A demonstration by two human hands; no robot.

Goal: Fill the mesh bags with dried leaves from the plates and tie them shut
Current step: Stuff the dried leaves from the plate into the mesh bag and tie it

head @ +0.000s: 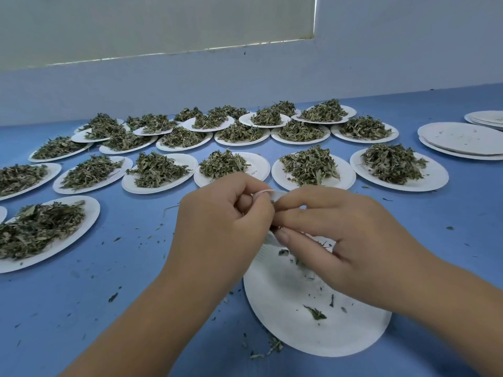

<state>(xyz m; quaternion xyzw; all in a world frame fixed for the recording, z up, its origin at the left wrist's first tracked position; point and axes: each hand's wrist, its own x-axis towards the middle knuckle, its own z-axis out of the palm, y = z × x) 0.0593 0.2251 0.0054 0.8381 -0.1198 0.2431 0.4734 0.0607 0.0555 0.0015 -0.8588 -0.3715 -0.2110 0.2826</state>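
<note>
My left hand (223, 221) and my right hand (334, 235) meet above a nearly bare white paper plate (313, 322) that carries only leaf crumbs. Between the fingertips of both hands a small white mesh bag (277, 195) shows, mostly hidden. A pale drawstring (262, 192) loops over my left fingers, and both hands pinch at the bag's top. Several paper plates piled with dried green leaves (310, 164) stand in rows beyond my hands.
A stack of used plates without leaves (462, 140) sits at the far right, with another stack (487, 118) behind it. A full plate (40, 229) lies at the near left. Leaf crumbs are scattered over the blue table (122, 281). A white wall rises behind.
</note>
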